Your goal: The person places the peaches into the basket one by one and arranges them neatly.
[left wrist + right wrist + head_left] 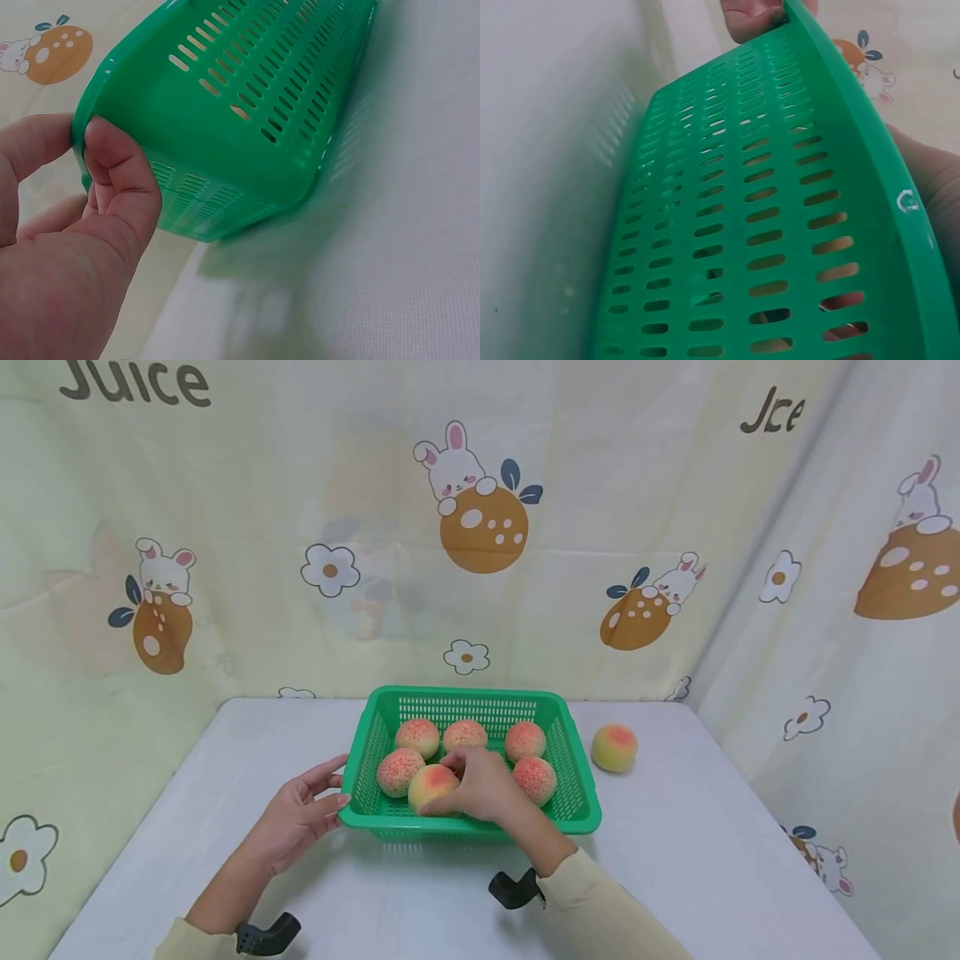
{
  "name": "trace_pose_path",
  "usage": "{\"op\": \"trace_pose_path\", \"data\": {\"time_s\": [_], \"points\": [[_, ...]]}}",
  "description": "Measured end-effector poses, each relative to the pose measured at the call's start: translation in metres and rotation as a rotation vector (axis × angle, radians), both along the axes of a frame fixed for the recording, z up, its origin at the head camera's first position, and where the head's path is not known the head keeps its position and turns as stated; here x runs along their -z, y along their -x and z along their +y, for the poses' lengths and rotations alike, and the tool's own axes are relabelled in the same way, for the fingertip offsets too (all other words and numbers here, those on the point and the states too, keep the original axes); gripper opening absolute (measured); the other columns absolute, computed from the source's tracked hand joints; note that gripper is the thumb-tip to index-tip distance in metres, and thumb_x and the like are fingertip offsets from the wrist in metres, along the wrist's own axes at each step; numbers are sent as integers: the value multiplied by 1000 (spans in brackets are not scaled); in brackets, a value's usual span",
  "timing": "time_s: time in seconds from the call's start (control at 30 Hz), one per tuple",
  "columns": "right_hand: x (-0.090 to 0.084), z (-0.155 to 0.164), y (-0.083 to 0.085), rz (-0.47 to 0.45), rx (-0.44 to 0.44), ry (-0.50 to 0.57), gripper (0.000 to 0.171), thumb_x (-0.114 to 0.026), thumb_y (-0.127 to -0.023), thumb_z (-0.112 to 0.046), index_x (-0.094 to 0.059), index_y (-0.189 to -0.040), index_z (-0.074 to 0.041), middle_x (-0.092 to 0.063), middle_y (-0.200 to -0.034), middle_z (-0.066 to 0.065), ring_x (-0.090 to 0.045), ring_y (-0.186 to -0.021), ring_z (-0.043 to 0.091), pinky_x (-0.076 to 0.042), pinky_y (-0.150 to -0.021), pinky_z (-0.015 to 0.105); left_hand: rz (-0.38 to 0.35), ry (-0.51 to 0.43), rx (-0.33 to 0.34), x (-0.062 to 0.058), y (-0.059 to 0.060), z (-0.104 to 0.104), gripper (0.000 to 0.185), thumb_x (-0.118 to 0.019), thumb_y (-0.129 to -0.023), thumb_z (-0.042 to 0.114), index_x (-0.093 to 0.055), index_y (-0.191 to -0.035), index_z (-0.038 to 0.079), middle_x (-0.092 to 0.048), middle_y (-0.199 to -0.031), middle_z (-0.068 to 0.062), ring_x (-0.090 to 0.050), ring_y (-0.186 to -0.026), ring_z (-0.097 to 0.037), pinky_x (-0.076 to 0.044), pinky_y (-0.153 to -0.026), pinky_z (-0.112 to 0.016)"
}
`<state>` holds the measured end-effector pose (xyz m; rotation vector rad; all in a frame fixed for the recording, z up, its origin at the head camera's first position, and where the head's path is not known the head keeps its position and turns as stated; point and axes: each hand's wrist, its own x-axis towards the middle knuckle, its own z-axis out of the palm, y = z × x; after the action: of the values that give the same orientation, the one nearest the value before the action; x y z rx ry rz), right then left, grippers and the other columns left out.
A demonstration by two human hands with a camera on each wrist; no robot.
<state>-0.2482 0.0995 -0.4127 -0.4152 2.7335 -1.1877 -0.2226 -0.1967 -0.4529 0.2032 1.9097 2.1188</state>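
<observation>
A green plastic basket (480, 825) stands on the table with several speckled pink peaches (400, 772) inside. My left hand (296, 814) pinches the basket's left rim between thumb and fingers, which the left wrist view shows close up at the rim (101, 82). Reaching over the front edge, my right hand (480, 785) grips a yellow peach with a red top (432, 787) inside the basket, at the front left. In the right wrist view the basket's slotted wall (727, 195) hides most of that hand and the peach.
Another yellow peach with a red top (614, 748) lies on the white table (675, 843), to the right of the basket. Behind the table hangs a curtain (360, 468) printed with rabbits, fruit and flowers.
</observation>
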Motion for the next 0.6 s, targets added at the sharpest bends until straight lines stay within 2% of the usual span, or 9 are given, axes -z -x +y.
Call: {"op": "trace_pose_path", "data": {"time_s": [0.27, 0.5, 0.6], "points": [[1, -2, -1, 24, 0, -64, 55, -95, -66, -48, -68, -101, -16, -69, -91, -6, -61, -83, 13, -54, -72, 28, -4, 1, 1, 0, 0, 0, 73, -66, -100, 9, -28, -161, 7, -54, -119, -3, -68, -97, -11, -61, -86, -25], [3, -4, 0, 64, -48, -87, 63, -93, -71, -43, -72, -123, -14, -74, -106, -7, -64, -92, 10, -57, -81, 30, 7, 0, 6, 0, 1, 0, 73, -65, -100, 7, -27, -161, 6, -54, -119, -4, -68, -97, -11, -61, -85, -25], [2, -5, 0, 63, -51, -109, 57, -93, -72, -41, -74, -119, -15, -73, -101, -8, -62, -87, 10, -56, -77, 29, 8, 2, 6, 0, 1, 0, 73, -65, -100, 7, -27, -161, 6, -54, -119, -3, -68, -97, -11, -61, -85, -25]]}}
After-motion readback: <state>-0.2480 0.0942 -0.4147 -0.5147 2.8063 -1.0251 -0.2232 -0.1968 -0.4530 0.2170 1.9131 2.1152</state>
